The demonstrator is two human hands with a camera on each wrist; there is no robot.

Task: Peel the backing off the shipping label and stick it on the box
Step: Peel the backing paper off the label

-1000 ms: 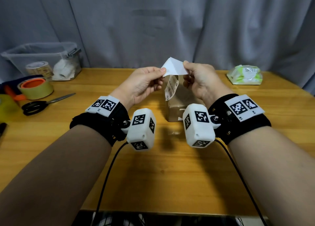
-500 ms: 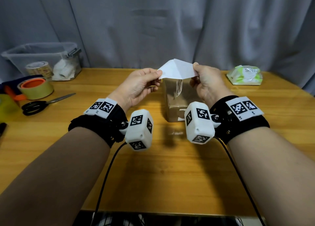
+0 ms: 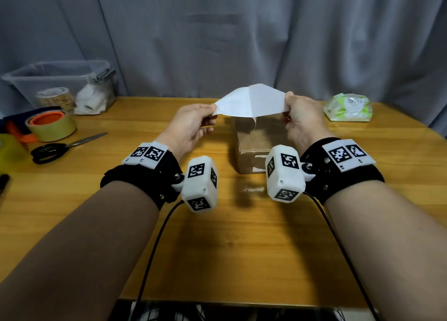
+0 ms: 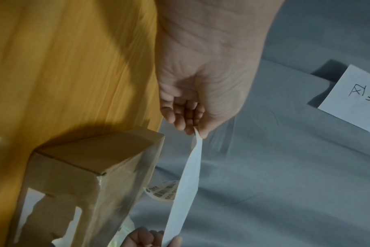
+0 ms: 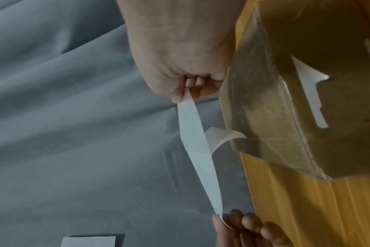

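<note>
A white label sheet (image 3: 251, 101) hangs stretched between both hands above the brown cardboard box (image 3: 256, 149); it has a crease in the middle. My left hand (image 3: 214, 110) pinches its left tip and my right hand (image 3: 287, 103) pinches its right edge. A short curl (image 3: 254, 124) hangs under the crease; in the left wrist view this curl (image 4: 163, 192) shows barcode print. Which half is label and which is backing, I cannot tell. The box (image 4: 91, 175) stands on the wooden table (image 3: 217, 248), wrapped in clear tape, right under the sheet and apart from it.
At the back left stands a clear plastic bin (image 3: 60, 83). Tape rolls (image 3: 52, 124) and black scissors (image 3: 55, 149) lie at the left. A green wipes packet (image 3: 347, 107) sits at the back right. A grey curtain (image 3: 242, 30) hangs behind the table.
The hands have moved apart, drawing the white sheet out wide and nearly flat. The printed strip that hung down long is now only a short curl under the middle.
</note>
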